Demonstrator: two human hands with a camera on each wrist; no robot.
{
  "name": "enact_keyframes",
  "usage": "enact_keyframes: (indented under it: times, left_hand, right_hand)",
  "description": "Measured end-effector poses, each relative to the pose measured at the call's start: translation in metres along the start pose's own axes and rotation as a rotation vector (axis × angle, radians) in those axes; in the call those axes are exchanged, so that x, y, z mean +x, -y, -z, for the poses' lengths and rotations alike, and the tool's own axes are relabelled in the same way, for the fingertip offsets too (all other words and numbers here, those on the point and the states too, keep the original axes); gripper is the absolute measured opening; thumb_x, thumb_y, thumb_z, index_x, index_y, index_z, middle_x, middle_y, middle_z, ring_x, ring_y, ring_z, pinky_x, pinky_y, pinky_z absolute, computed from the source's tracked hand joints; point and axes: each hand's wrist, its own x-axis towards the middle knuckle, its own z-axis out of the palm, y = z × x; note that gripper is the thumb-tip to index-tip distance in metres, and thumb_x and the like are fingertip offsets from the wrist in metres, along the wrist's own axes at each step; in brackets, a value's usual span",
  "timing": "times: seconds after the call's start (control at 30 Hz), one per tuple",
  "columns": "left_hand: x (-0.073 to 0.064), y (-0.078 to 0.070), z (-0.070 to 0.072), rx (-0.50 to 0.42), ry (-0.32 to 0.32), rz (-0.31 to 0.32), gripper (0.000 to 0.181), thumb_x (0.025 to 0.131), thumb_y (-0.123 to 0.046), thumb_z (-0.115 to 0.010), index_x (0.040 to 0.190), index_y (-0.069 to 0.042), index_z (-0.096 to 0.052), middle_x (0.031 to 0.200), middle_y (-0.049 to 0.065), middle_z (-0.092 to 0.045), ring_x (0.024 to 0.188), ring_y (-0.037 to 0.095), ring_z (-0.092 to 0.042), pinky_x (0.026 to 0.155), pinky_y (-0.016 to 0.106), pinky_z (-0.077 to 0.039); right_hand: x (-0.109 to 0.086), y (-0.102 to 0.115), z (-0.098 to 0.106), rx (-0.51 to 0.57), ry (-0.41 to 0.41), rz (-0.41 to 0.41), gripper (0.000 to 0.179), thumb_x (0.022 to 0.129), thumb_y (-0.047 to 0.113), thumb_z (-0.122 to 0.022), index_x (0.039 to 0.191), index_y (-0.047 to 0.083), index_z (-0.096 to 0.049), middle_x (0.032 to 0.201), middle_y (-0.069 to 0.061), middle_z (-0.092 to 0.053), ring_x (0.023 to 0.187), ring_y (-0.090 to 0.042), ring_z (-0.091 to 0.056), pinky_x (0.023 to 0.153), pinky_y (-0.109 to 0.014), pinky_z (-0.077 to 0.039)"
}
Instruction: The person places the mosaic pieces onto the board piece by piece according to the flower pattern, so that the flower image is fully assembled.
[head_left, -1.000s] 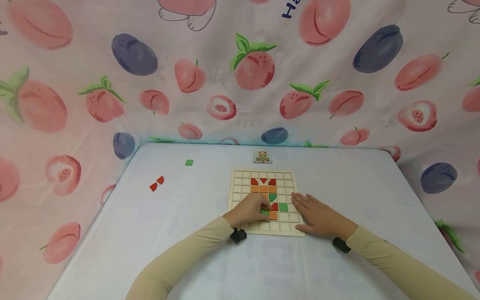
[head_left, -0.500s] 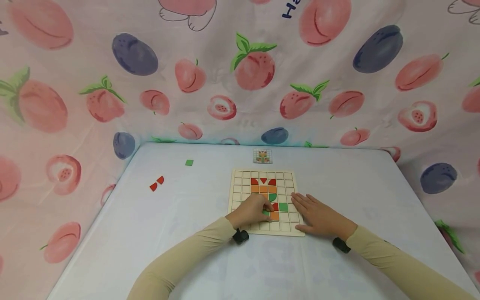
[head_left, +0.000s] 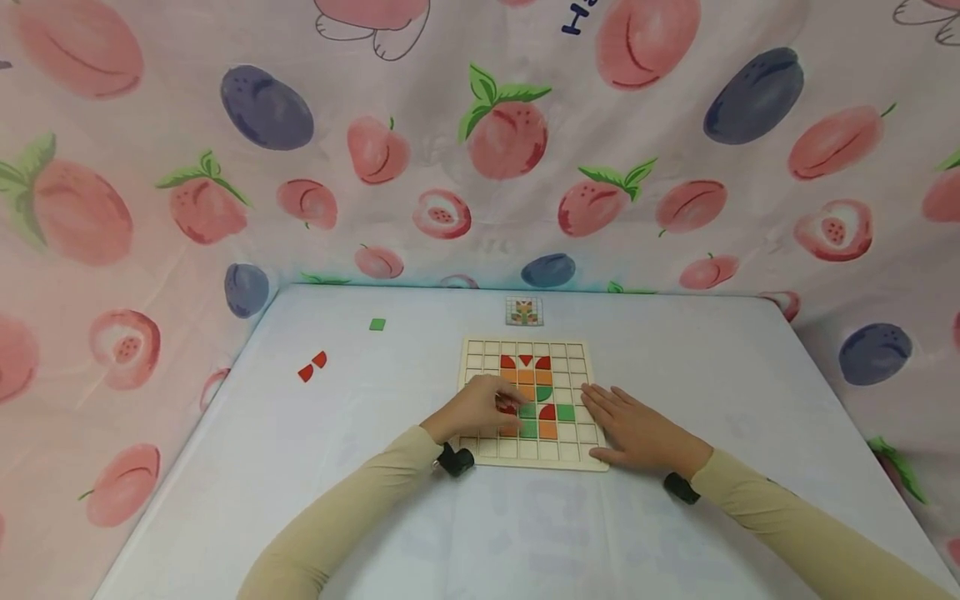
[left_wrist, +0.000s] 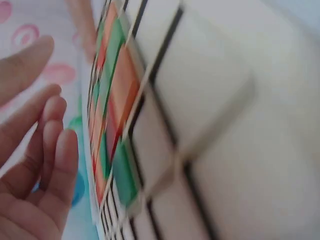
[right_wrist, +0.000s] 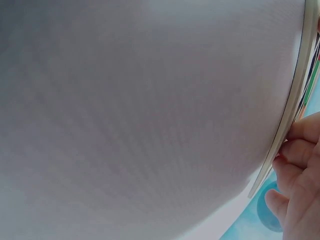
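A wooden grid board (head_left: pixel 577 455) lies on the table, with red, orange and green flat tiles set in its squares. Over the board's left half is my left hand (head_left: pixel 480 407), fingers loosely bent with nothing between them. In the left wrist view its fingers (left_wrist: pixel 62 155) are apart from the tiles. A green tile (head_left: pixel 528 428) sits just right of its fingertips, beside an orange tile (head_left: pixel 548 430). My right hand (head_left: pixel 645 435) rests with straight fingers along the board's right edge. The right wrist view shows its fingers (right_wrist: pixel 300 150) against the board's rim. My left hand hides some squares.
Two red quarter-round tiles (head_left: pixel 319 359) lie on the table at the left. Farther back is a green square tile (head_left: pixel 377 324). A small pattern card (head_left: pixel 524 312) lies behind the board. A fruit-print cloth (head_left: pixel 442 215) hangs at the table's back.
My left hand has drawn back to the left from the board's middle and its fingers have parted, uncovering green tiles there. My right hand has stayed at the board's edge.
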Motion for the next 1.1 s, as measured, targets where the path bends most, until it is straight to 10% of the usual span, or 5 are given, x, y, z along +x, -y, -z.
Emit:
enact_keyframes:
  times: [0.5, 0.83, 1.1]
  left_hand:
    - [-0.058, 0.036, 0.100, 0.045, -0.162, -0.031, 0.032, 0.079, -0.014, -0.075, 0.110, -0.007, -0.069, 0.105, 0.014, -0.068, 0.095, 0.029, -0.062, 0.089, 0.035, -0.052]
    - [-0.106, 0.070, 0.160, 0.062, -0.395, 0.115, 0.038, 0.080, -0.017, -0.075, 0.115, -0.004, -0.066, 0.112, 0.017, -0.066, 0.095, 0.013, -0.060, 0.092, 0.037, -0.050]
    - [-0.138, 0.108, 0.179, 0.086, -0.536, 0.263, 0.044, 0.083, -0.026, -0.073, 0.121, -0.007, -0.063, 0.120, 0.016, -0.063, 0.110, 0.034, -0.059, 0.093, 0.036, -0.048]
  right_hand:
    - [0.001, 0.001, 0.003, 0.018, 0.027, -0.008, 0.082, 0.090, 0.057, -0.049, 0.144, -0.002, -0.031, 0.153, -0.017, -0.028, 0.141, -0.031, -0.030, 0.112, -0.049, -0.029]
    - [0.001, 0.002, 0.004, 0.019, 0.041, -0.013, 0.082, 0.090, 0.056, -0.049, 0.144, -0.003, -0.031, 0.153, -0.016, -0.028, 0.141, -0.031, -0.029, 0.112, -0.049, -0.028]
    - [0.000, 0.003, 0.006, 0.020, 0.029, -0.011, 0.081, 0.090, 0.054, -0.052, 0.144, -0.003, -0.032, 0.152, -0.017, -0.030, 0.140, -0.031, -0.030, 0.112, -0.049, -0.029]
